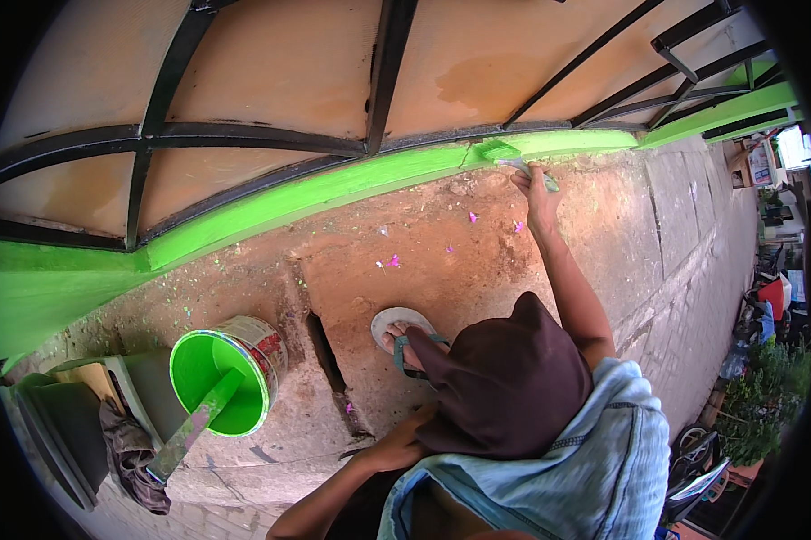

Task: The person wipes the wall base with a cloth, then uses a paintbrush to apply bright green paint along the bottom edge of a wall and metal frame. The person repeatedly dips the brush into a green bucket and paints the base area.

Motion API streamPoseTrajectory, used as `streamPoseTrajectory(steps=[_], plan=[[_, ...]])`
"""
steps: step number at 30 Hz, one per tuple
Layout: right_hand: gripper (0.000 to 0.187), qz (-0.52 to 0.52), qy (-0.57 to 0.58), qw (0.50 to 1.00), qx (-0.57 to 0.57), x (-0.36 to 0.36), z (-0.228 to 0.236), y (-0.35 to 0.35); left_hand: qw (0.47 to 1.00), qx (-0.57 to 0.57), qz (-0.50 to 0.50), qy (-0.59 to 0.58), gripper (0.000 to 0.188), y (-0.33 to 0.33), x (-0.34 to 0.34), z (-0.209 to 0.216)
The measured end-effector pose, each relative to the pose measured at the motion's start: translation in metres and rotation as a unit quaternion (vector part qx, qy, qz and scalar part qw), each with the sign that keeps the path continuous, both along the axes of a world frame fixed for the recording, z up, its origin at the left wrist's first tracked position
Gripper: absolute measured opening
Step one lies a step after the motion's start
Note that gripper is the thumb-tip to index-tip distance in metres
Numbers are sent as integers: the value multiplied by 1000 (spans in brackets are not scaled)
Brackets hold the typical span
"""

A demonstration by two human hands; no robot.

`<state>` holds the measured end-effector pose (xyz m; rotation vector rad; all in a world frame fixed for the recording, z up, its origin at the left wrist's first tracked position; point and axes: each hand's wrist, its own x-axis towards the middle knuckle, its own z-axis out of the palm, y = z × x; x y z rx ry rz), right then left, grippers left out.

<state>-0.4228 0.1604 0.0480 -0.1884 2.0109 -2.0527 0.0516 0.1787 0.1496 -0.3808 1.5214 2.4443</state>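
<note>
My right hand (539,193) is closed around the handle of a paintbrush (513,163). Green-coated bristles press against the bright green ledge (333,186) at the foot of a framed wall. My left hand (414,436) lies against my bent, dark-clothed knee (513,378); its fingers are hidden behind the cloth. To the left on the ground stands an open paint bucket (266,360) with bright green paint inside. A flat, paint-smeared stick (189,432) leans out over its rim.
A dark rag (135,463) hangs by a grey container (59,432) on the left. A narrow slot (324,351) cuts the dusty ground near my sandalled foot (404,337). Pink petals (394,261) lie scattered. Black metal bars (261,137) cross the wall; a leafy plant (765,405) stands right.
</note>
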Motion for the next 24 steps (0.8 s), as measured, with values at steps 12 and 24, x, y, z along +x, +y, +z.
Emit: streamPoseTrajectory(steps=[12, 24], plan=[[27, -67, 54, 996, -23, -33, -9, 25, 1000, 16, -3, -3, 57, 2, -3, -4], [20, -129, 74, 989, -10, -87, 4, 49, 1000, 13, -2, 1, 58, 4, -5, -9]])
